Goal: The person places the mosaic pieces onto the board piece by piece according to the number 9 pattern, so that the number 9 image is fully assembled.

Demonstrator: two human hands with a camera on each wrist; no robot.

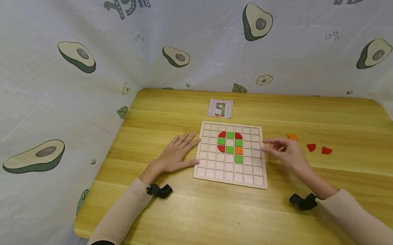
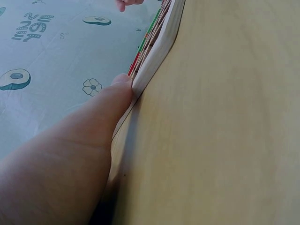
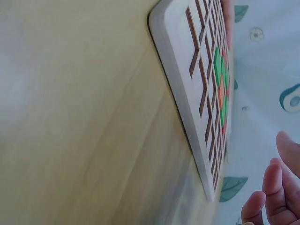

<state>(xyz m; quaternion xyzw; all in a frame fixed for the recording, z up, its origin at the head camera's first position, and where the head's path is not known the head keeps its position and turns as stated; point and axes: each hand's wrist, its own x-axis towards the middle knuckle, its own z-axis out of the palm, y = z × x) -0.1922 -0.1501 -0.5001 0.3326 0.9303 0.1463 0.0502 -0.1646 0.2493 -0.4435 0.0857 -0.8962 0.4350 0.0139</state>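
Observation:
A wooden grid board (image 1: 214, 171) lies on the table with red, green and orange pieces set in several of its cells. In the head view they form a ring with a short tail, the lowest being a green square (image 1: 238, 159). Fingers spread, my left hand (image 1: 173, 158) rests on the table, its thumb and index fingertips touching the board's left edge. My right hand (image 1: 289, 152) hovers by the right edge with thumb and index finger apart. Nothing shows between them; in the right wrist view its fingers are loosely bent.
Behind the board lies a small printed card (image 1: 211, 108) with a coloured grid pattern. Right of the right hand are an orange piece (image 1: 292, 136), a red rounded piece (image 1: 311, 147) and another red piece (image 1: 327, 150). An avocado-print cloth (image 1: 207, 35) hangs behind the table.

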